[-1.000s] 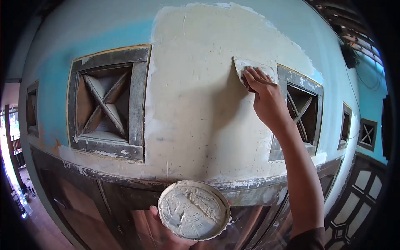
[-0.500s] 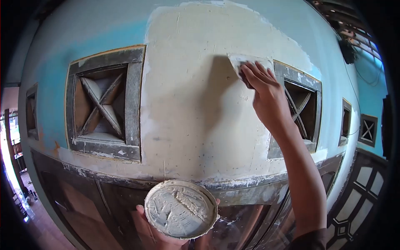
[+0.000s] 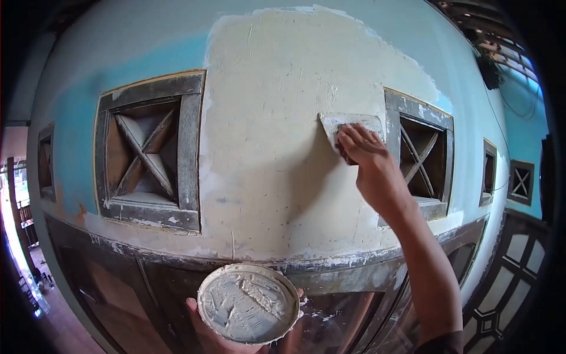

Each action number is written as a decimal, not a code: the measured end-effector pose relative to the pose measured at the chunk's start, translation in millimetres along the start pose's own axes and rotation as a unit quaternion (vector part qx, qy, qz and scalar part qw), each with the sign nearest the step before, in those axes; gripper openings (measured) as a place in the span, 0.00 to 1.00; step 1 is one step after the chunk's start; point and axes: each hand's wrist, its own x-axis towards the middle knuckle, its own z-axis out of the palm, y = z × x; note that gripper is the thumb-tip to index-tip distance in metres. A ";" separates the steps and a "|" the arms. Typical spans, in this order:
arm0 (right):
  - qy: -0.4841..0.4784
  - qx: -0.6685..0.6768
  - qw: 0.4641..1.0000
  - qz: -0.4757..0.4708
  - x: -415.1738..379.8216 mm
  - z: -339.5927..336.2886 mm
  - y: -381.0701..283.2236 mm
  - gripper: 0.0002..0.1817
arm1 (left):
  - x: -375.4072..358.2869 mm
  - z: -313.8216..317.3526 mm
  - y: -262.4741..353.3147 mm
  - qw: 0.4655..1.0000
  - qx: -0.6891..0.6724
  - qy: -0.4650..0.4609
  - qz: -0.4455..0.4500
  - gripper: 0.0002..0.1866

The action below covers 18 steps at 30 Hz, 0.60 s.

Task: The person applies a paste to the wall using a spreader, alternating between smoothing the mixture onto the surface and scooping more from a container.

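Observation:
My right hand (image 3: 367,150) grips a putty knife (image 3: 361,122) with a wide blade, its edge against the cream-coloured patch of wall (image 3: 265,141). The blade sits just left of the right-hand window frame (image 3: 433,113). Low in front of me, my left hand (image 3: 203,321) holds a round lid (image 3: 247,304) from beneath, with fingertips showing at both sides. Pale putty (image 3: 262,295) is smeared over the lid and ridged near its middle. Most of the left palm is hidden under the lid.
Left of the patch is a wooden vent window (image 3: 190,147) with crossed slats. Below runs a dark, putty-spattered wooden ledge (image 3: 330,262) above glazed panels (image 3: 348,312). Blue painted wall (image 3: 73,130) surrounds the patch. A panelled door (image 3: 501,283) stands at far right.
My right hand has drawn the putty knife down the wall, beside the right window frame. The lid in my left hand has shifted slightly left and down in view.

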 end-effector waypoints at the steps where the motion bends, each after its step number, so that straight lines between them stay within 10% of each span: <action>1: 0.017 0.009 1.000 0.005 -2.5 -2.2 1.4 0.30 | -4.3 5.0 -0.1 1.000 0.000 0.002 0.000 0.64; 7: 0.119 0.003 0.993 -0.010 55.5 2.0 18.7 0.28 | 1.3 11.9 8.3 1.000 -0.008 0.013 0.009 0.63; 18: -0.067 0.027 0.997 0.020 -25.6 8.8 -18.3 0.35 | 3.5 4.9 7.7 0.999 -0.015 0.017 0.024 0.63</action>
